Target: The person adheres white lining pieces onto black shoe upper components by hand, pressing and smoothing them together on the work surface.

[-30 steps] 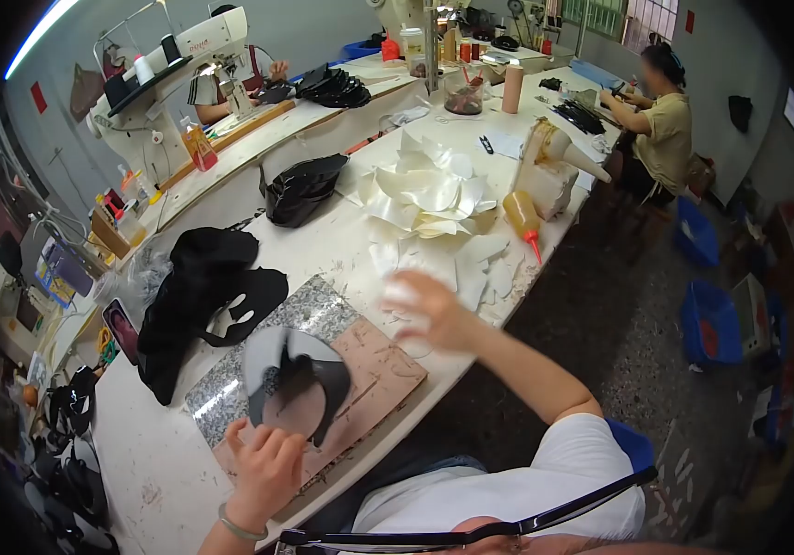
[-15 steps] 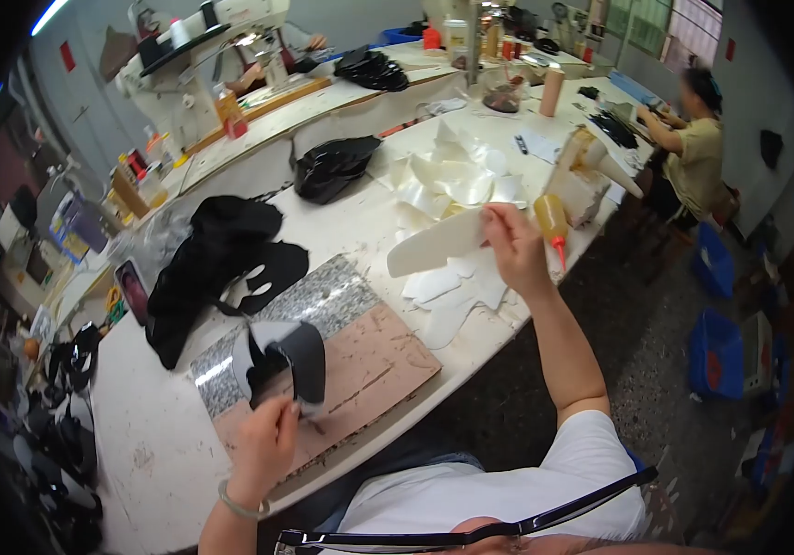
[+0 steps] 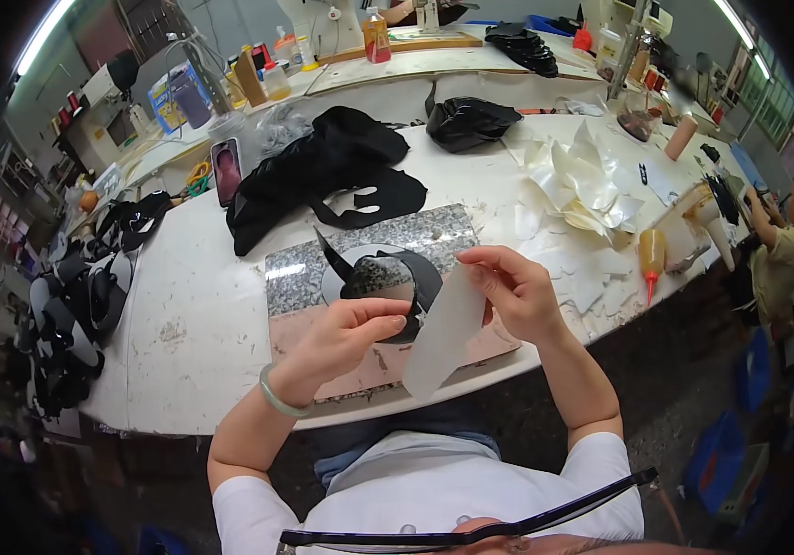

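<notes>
My left hand point(image 3: 346, 338) is closed with thumb and fingertips on the edge of a black and grey shoe upper point(image 3: 427, 277), which curves into a loop over the work board. A long white piece with a rounded end point(image 3: 448, 338) hangs slanting from my right hand point(image 3: 515, 291), pinched near its top. The white piece is close against the right side of the upper; whether they touch I cannot tell. Beneath them lie a speckled stone slab point(image 3: 297, 266) and a pinkish board point(image 3: 291, 344).
Black fabric pieces point(image 3: 341, 148) and a phone point(image 3: 226, 171) lie beyond the slab. Grey-black uppers point(image 3: 78, 305) are heaped at left. White sheets point(image 3: 586, 176), a yellow bottle with red tip point(image 3: 652, 259) and a black plastic bundle point(image 3: 471, 123) are at right. A co-worker point(image 3: 781, 245) sits far right.
My right hand has brought the white piece from over the white cutouts to beside the upper, tilting it steeply. The view has turned left, and the left hand still grips the upper.
</notes>
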`<act>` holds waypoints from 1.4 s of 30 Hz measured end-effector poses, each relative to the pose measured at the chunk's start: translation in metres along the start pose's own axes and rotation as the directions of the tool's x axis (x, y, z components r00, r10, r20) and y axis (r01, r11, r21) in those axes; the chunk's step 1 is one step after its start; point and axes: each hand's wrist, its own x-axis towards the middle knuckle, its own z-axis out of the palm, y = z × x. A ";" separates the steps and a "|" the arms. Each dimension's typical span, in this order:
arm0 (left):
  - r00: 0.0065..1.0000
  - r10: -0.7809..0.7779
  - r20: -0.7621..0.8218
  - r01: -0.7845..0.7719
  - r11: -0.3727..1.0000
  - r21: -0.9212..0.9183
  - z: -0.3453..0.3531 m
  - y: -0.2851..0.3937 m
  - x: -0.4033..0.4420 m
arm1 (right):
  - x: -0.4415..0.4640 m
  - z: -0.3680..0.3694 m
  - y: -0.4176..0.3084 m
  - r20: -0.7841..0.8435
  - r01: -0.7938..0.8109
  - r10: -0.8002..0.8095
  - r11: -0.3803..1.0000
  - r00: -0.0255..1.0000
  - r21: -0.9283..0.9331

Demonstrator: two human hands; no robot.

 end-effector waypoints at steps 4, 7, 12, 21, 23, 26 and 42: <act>1.000 0.000 0.009 0.000 1.000 -0.019 0.003 0.004 -0.003 | 0.001 0.004 0.000 -0.003 -0.008 0.008 1.000 1.000 -0.022; 1.000 0.016 0.021 -0.016 1.000 -0.009 0.005 0.004 -0.004 | 0.000 0.006 -0.002 -0.019 -0.013 0.013 1.000 1.000 -0.029; 0.997 0.052 0.054 -0.048 0.996 -0.073 0.007 0.001 -0.005 | -0.002 0.007 -0.004 -0.039 0.018 -0.021 0.996 0.999 -0.088; 0.993 0.096 -0.068 -0.093 0.994 0.048 0.019 -0.007 -0.010 | -0.007 0.014 -0.007 -0.075 0.073 -0.087 0.981 0.993 -0.178; 0.987 0.113 -0.110 -0.102 0.989 0.107 0.020 -0.009 -0.012 | -0.009 0.015 -0.008 -0.084 0.057 -0.073 0.982 0.994 -0.179; 0.980 0.134 -0.148 -0.113 0.983 0.144 0.022 -0.015 -0.015 | -0.012 0.017 -0.005 -0.082 0.088 -0.105 0.978 0.991 -0.190; 0.992 0.078 -0.100 -0.095 0.980 -0.178 0.016 -0.073 -0.052 | -0.027 0.059 0.013 0.115 0.089 -0.068 0.979 0.991 -0.185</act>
